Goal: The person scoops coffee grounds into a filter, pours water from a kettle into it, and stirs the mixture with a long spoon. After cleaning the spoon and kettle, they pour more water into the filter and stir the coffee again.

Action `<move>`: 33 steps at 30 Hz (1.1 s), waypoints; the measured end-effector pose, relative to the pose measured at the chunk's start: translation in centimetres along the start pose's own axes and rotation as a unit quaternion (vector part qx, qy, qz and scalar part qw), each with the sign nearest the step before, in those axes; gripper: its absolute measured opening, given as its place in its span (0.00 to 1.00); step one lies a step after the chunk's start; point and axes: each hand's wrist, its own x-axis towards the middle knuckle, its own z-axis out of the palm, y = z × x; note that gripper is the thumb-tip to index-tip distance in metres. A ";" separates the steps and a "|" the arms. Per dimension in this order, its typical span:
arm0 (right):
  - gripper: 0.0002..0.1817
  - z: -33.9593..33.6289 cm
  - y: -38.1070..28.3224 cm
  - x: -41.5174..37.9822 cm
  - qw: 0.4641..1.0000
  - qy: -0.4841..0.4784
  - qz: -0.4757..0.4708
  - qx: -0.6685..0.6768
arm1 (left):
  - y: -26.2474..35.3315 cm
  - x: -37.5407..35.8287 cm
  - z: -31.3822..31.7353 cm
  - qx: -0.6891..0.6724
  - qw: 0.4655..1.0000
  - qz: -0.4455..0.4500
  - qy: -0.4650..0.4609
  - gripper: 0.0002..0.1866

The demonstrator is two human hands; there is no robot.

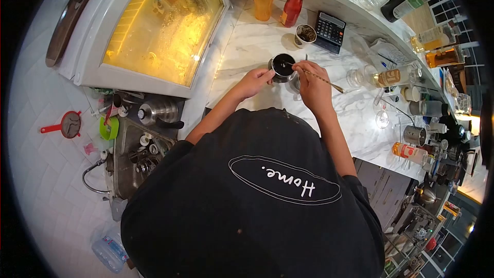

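Note:
A small metal cup (284, 79) of dark liquid (280, 63) stands at the counter in front of me. My left hand (256, 82) grips its left side, thumb near the rim. In my right hand (314, 85), closed in a pinch, is a long bar spoon (327, 81) with a twisted handle. The spoon slants, its lower end dipping into the liquid and its handle pointing right. Just beyond the metal cup sits a small cup (299, 44) of dark, crumbly contents. A black calculator (330, 32) lies beside that one.
An orange-capped bottle (263, 1) and a red sauce bottle (295, 3) stand at the back. A lit display fridge (206, 80) borders the left; below it are a kettle (153, 111) and a sink (122, 175). Glassware and bottles (389, 77) crowd the right.

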 end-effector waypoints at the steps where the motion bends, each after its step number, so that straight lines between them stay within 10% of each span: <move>1: 0.10 -0.2 0.2 0.0 1.000 -0.001 -0.002 -0.013 | 0.0 -0.1 -0.1 0.000 1.000 0.006 0.009 0.23; 33: 0.11 -1.8 -1.8 -0.4 0.998 -0.033 0.054 -0.019 | 0.9 -0.5 -0.1 0.027 1.000 -0.014 0.003 0.24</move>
